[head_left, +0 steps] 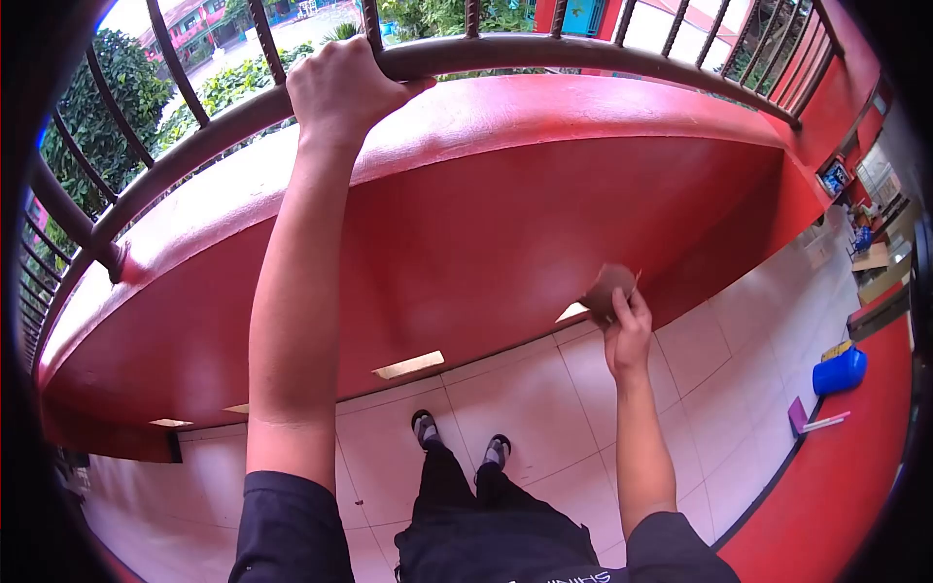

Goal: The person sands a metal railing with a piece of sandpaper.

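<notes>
My left hand is closed around the brown metal railing at the top of the head view, its arm stretched forward over the red wall. Lower and to the right, my right hand pinches a bent brown sheet that looks like sandpaper. That sheet is held up in front of the wall, apart from the railing. Part of it is hidden behind my fingers.
The red wall with a wide ledge curves ahead under the railing. Small openings line its base. Pale floor tiles lie underfoot. At right, a blue container and a purple dustpan-like object sit by a red strip.
</notes>
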Available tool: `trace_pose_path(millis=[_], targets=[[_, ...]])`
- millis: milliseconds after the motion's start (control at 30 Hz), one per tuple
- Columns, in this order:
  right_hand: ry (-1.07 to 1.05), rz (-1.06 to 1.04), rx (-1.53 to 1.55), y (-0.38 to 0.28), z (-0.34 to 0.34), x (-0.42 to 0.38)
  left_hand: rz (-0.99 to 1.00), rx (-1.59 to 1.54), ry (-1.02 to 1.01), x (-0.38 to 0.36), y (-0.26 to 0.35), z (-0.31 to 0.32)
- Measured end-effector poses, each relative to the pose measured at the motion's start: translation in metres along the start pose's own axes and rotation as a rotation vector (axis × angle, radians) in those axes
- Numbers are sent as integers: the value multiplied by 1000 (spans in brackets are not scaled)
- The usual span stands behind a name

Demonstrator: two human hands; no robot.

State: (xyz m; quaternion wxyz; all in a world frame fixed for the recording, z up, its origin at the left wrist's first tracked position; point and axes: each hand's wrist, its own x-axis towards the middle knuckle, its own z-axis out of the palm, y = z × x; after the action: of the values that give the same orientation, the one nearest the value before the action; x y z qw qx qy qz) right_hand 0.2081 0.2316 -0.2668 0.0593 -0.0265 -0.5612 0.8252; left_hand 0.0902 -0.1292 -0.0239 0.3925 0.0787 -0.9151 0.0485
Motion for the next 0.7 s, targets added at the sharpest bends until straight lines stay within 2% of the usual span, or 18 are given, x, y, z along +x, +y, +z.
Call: trace_pose_path(millis=[33,67,200,233,300,333,433,500,567,700], targets=[[-113,-112,6,-17,23,13,23,6,29,0,0,1],[-114,-116,7,-28,41,20,89,3,122,1,-7,12],[-135,-272,98,-27,91,20,176,96,240,1,-12,22],[-126,-312,151,-20,100,15,178,95,241,0,-10,17],[-109,-300,143,-4,113,10,96,106,52,-1,-6,11],[-136,-248,113,-1,116,10,171,103,234,-3,-9,19],[-136,-201,83,-26,139,10,189,27,244,-3,-10,17],[-107,-209,85,-45,151,18,181,12,215,-5,-8,12],[-120,-298,209,-53,154,28,123,7,66,-5,-6,6],[-59,-330,213,-54,149,29,123,0,30,-5,-7,4]])
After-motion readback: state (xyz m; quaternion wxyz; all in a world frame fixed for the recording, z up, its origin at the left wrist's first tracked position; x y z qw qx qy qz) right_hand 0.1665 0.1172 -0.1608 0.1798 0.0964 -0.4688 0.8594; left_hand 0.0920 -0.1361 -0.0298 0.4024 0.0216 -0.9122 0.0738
